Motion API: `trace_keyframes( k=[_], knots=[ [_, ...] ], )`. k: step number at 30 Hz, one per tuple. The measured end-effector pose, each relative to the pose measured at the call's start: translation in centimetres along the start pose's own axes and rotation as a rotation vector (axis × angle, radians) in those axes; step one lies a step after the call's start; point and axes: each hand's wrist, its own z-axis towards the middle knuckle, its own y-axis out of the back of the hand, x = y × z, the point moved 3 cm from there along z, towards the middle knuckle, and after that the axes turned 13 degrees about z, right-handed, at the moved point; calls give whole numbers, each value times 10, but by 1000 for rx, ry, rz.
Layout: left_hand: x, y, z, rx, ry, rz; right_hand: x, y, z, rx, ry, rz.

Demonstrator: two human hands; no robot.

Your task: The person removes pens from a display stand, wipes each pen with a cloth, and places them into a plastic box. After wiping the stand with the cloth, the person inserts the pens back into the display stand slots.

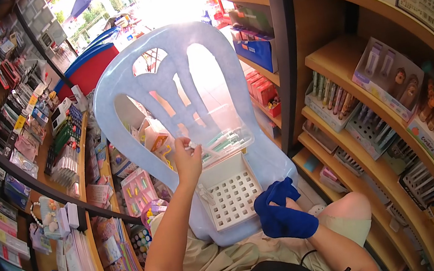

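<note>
A blue plastic chair (159, 49) stands in front of me. On its seat is a white box with a grid of square holes (232, 198), a few small white pieces at its left side. Behind the box lies a clear container (235, 146) with several pale green and white pens. My left hand (189, 156) is closed at the container's left edge, fingertips pinched on something too small to make out. A blue cloth (285, 215) is wrapped around my right hand (282, 204), right of the box, and hides most of its fingers.
Wooden shelves (334, 53) with pens and boxes rise close on the right. Racks of stationery (31, 129) line the left side, with a pink tray (138, 192) beside the chair. A bright opening lies beyond the chair back.
</note>
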Motion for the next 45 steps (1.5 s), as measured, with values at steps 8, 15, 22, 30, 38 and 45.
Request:
trace_keyframes(
  k=[8,15,22,30,38,45],
  knots=[
    [-23,17,-28,46,-633,456,-1,4,0,-31,-51,-60],
    [-36,63,-82,405,-534,515,-2,-1,0,-65,-81,-97],
    [-22,61,-104,302,-563,576,-10,2,2,-58,-100,-97],
    [-21,61,-107,309,-560,567,-10,2,2,-115,-130,-83],
    [-23,73,-75,437,-235,386,-5,-4,3,-135,-124,-103],
    [-25,40,-99,540,25,-262,-7,-12,5,-104,-15,-91]
  ],
)
